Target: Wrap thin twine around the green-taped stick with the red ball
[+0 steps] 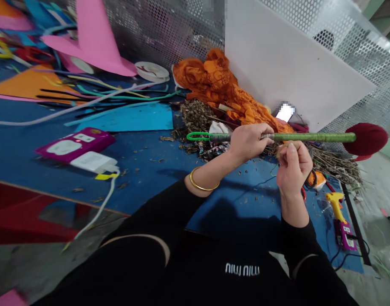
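A long stick (pixel 312 137), wound in green, lies level across my view above the table. At its right end is a dark red, rounded, cloth-like head (pixel 366 139); at its left end a bright green loop (pixel 198 136) sticks out of a dark, banded section. My left hand (pixel 248 141) is closed around the stick near that section. Just below the green part, my right hand (pixel 294 163) is pinched closed. Whatever its fingertips hold is too small to make out. Behind and under my hands lie dried plant stems (pixel 333 163) and an orange patterned cloth (pixel 220 80).
On the blue table (pixel 150 178) are a purple power strip (pixel 75 144) with a white plug, coloured pipe cleaners (pixel 112 95), a pink felt hat (pixel 93 42), a tape roll (pixel 152 71), and a yellow glue gun (pixel 336 204). A white board (pixel 287 55) leans against perforated metal behind.
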### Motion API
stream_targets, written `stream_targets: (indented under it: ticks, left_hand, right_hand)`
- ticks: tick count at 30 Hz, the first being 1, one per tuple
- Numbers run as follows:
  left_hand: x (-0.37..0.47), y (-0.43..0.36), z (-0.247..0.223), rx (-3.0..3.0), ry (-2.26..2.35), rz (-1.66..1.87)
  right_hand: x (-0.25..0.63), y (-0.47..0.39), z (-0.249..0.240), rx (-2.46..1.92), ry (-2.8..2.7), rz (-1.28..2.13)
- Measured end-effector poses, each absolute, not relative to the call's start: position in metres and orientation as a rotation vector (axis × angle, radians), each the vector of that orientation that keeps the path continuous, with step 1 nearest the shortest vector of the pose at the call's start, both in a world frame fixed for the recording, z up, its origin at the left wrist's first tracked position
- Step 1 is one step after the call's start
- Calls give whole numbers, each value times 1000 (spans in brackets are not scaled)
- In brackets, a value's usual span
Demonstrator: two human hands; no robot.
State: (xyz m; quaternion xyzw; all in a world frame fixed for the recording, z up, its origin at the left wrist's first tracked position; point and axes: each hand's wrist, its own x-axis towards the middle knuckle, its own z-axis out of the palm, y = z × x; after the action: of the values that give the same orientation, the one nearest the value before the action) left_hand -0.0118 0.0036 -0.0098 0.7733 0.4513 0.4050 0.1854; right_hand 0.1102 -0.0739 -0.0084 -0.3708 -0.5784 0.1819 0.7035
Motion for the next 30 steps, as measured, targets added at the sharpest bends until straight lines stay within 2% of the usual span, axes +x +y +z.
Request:
stream_targets:
  ticks: [3,11,18,30]
  left_hand:
    - [-10,2,-12,2270,1297,1127]
    - [-5,2,-19,2451,1335,1047]
    - [-5,1,-21,2498,1293,1026]
    - [-5,-3,-21,2607,1218,1084]
  right_hand:
    - [124,-69,-3,-806,-1401,365]
    - [156,-58,2,-1035,-1500,-131]
    - [158,-43,-7,-968,-1435,142]
    - [170,-23,-21,-1057,-1591,72]
